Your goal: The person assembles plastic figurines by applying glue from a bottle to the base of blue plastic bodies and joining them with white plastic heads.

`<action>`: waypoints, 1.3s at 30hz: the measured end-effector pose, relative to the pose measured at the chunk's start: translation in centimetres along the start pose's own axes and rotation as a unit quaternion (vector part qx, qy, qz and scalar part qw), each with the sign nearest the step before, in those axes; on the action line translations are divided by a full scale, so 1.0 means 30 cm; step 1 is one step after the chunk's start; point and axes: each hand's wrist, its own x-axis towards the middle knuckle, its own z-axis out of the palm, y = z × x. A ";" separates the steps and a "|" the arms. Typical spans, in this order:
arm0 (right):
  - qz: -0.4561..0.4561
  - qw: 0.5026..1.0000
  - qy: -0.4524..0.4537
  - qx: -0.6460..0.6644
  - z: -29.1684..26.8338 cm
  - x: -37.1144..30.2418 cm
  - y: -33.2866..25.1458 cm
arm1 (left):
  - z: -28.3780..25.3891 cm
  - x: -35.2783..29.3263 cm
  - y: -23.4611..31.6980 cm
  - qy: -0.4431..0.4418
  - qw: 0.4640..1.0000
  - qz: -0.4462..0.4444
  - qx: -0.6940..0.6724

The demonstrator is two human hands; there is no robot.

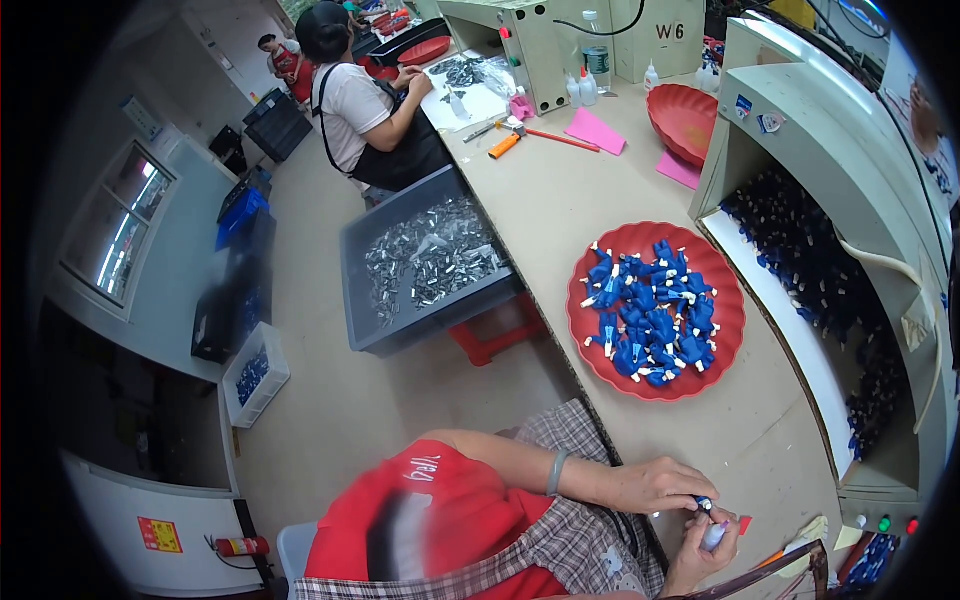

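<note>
Scalloped red plastic dish (728, 345), heaped with blue-and-white plastic figures (655, 310), sits on the beige bench (770, 420). Both hands work below the dish in the view, at the bench edge. Left hand (670, 487), nearer the dish: thumb and fingertips pinch a tiny dark-blue-and-white piece (704, 504). Right hand (705, 550), farther below the dish: fingers curl round a small whitish plastic bottle (713, 537).

Key relation: the piece lies at the left fingertips, on the dish side of the bottle and very near it. Bottle's long axis seems to slant up toward the piece; contact, cannot tell. Piece too small to read its own axis.

Left of the dish: grey rectangular plastic bin (400, 338) of silvery pieces (440, 270). Right of it: pale curved-topped cabinet (800, 90), dark-blue parts (790, 240) inside.
</note>
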 end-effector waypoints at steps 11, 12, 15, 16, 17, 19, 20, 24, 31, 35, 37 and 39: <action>0.123 0.992 0.033 0.021 0.014 -0.038 -0.019 | 0.003 -0.020 0.026 -0.001 0.998 0.025 0.049; 0.136 0.990 0.034 0.013 0.008 -0.047 -0.006 | 0.003 -0.019 0.030 -0.002 0.999 0.028 0.042; 0.039 0.946 -0.124 -0.295 -0.098 -0.118 0.176 | 0.007 -0.024 0.041 -0.003 0.999 0.028 0.042; 0.036 0.946 -0.128 -0.295 -0.095 -0.117 0.168 | 0.009 -0.026 0.045 -0.009 0.999 0.028 0.042; 0.034 0.954 -0.121 -0.272 -0.091 -0.119 0.159 | 0.007 -0.028 0.050 -0.006 0.999 0.027 0.044; 0.032 0.968 -0.107 -0.226 -0.078 -0.126 0.128 | 0.000 -0.033 0.061 -0.005 0.999 0.033 0.038; 0.031 0.974 -0.099 -0.202 -0.073 -0.128 0.114 | 0.000 -0.037 0.062 -0.003 0.999 0.032 0.039; -0.037 0.973 -0.106 -0.200 -0.065 -0.105 0.086 | -0.002 -0.054 0.063 -0.008 0.999 0.037 0.021; 0.021 0.984 -0.096 -0.151 -0.035 -0.100 0.054 | -0.003 -0.058 0.072 0.010 0.999 0.037 0.018; 0.003 0.982 -0.100 -0.163 -0.032 -0.087 0.032 | -0.010 -0.065 0.069 0.006 0.998 0.049 0.025; -0.009 0.980 -0.103 -0.172 -0.032 -0.086 0.033 | -0.009 -0.070 0.068 0.008 0.999 0.045 0.024; 0.021 0.978 -0.108 -0.176 -0.030 -0.085 0.029 | -0.011 -0.072 0.069 0.008 0.999 0.044 0.025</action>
